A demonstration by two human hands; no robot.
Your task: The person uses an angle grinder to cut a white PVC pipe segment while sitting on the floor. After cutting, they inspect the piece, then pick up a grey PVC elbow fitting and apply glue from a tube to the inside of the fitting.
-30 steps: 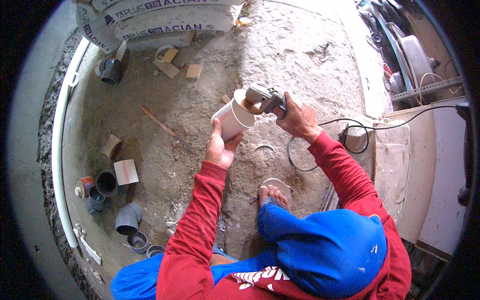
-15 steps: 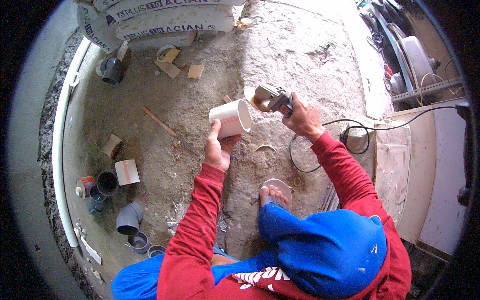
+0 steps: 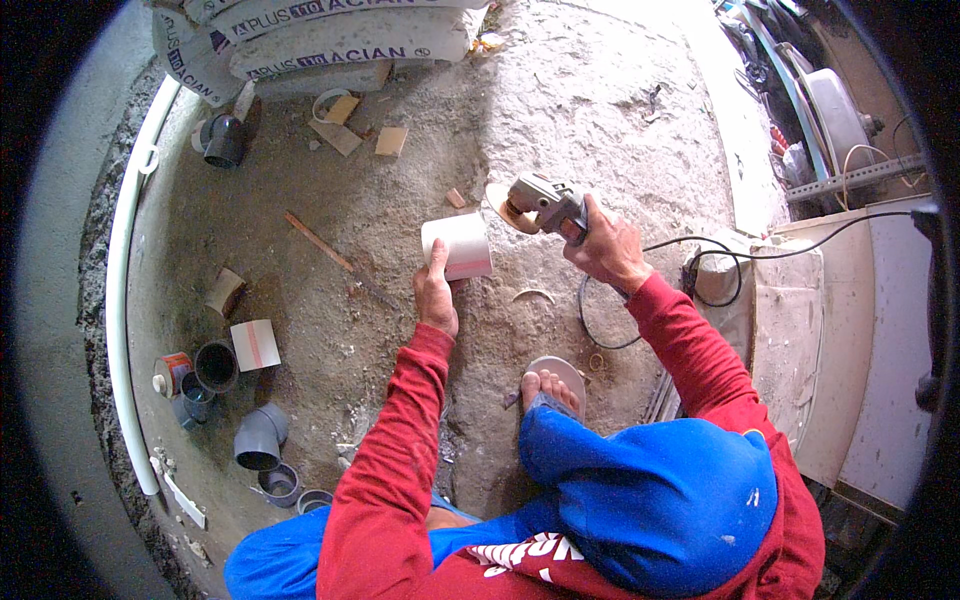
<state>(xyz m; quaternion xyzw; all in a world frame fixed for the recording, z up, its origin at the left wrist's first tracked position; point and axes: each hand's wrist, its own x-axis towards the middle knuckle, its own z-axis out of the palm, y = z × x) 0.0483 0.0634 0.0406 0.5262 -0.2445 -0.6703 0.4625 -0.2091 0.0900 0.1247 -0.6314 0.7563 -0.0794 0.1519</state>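
White plastic pipe section (image 3: 458, 246), short and wide, is sitting off the concrete floor (image 3: 640, 120) in my left hand (image 3: 436, 296), the grip wrapping its lower wall from beneath. My right hand (image 3: 606, 248) is clenching the grey angle grinder (image 3: 545, 203), its tan disc (image 3: 507, 210) hanging just beside the pipe's right edge, apart from it as far as I am making out.

Risks: the one-handed hold is looking light, so a biting disc could be spinning or kicking the pipe toward my thumb. The black power cord (image 3: 700, 262) is looping near my sandalled foot (image 3: 550, 385) and could be snagging.

Hard to read: whether the disc is turning, and the fingers behind the pipe. My blue-covered knee (image 3: 650, 500) is hiding the floor below.
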